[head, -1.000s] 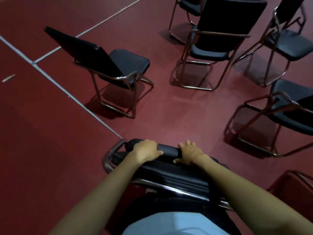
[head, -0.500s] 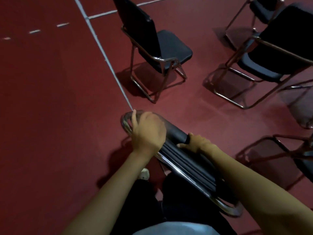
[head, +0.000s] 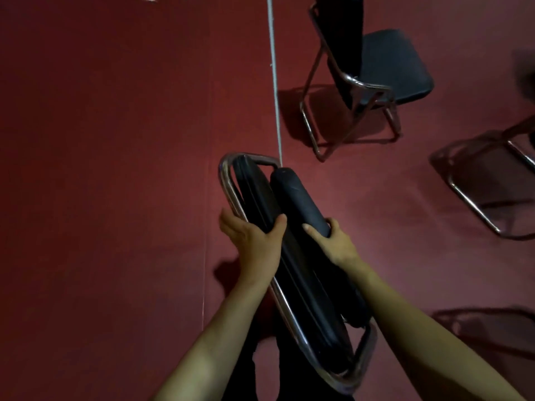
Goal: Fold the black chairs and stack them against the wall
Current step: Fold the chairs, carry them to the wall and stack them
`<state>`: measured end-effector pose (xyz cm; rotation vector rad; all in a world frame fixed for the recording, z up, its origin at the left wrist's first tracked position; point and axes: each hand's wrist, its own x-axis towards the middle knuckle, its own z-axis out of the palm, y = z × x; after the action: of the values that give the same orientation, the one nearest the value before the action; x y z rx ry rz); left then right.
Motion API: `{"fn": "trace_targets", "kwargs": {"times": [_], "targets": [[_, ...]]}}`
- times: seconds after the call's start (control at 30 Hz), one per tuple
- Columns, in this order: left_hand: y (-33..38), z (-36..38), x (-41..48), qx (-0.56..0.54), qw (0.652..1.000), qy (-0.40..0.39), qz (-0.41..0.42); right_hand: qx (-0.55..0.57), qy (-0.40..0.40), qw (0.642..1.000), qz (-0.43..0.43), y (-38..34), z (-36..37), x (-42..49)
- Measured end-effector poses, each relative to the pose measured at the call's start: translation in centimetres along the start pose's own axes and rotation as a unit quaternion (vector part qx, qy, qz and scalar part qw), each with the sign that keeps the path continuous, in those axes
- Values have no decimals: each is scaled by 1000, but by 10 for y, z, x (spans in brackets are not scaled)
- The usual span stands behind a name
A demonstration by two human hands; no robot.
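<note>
Where chairs [head: 393, 62] stand, red floor [head: 101, 169], white line [head: 275, 82]

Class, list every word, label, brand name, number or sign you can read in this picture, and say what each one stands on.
There is no readable text anywhere in this view.
The folded chair, gripped by the left hand and the right hand: no label or brand shows.
The open chair: none shows.
The white line on the red floor: a plain marking, not writing.
</note>
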<state>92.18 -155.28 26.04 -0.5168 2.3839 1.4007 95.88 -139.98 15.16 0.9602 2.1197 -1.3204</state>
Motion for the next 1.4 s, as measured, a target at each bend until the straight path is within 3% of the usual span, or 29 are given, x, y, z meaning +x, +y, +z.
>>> {"fn": "trace_targets", "kwargs": {"times": [0.23,0.4,0.5,0.7,0.83,1.03,1.4], "targets": [[-33,-29,-27,25,999,-39,-24,-74,-26,995,-54,6,22,-18],[-50,-55,-27,-6,999,-8,-42,-131,-19,987,-86,-1,46,-23],[-59,-71,-25,-72,996,-2,-55,-218,-12,972,-81,-8,65,-29],[-71,-103,-33,-188,977,1,-102,-258,13,959,-114,-19,85,-46],[-78,-148,-43,-251,962,63,-83,-282,-9,946,-161,-51,115,-68],[-129,-275,-63,-323,927,168,-94,-344,-98,904,-236,-125,221,-117],[-259,-511,-133,-421,833,352,-77,-381,-213,819,-374,-221,484,-255]]}}
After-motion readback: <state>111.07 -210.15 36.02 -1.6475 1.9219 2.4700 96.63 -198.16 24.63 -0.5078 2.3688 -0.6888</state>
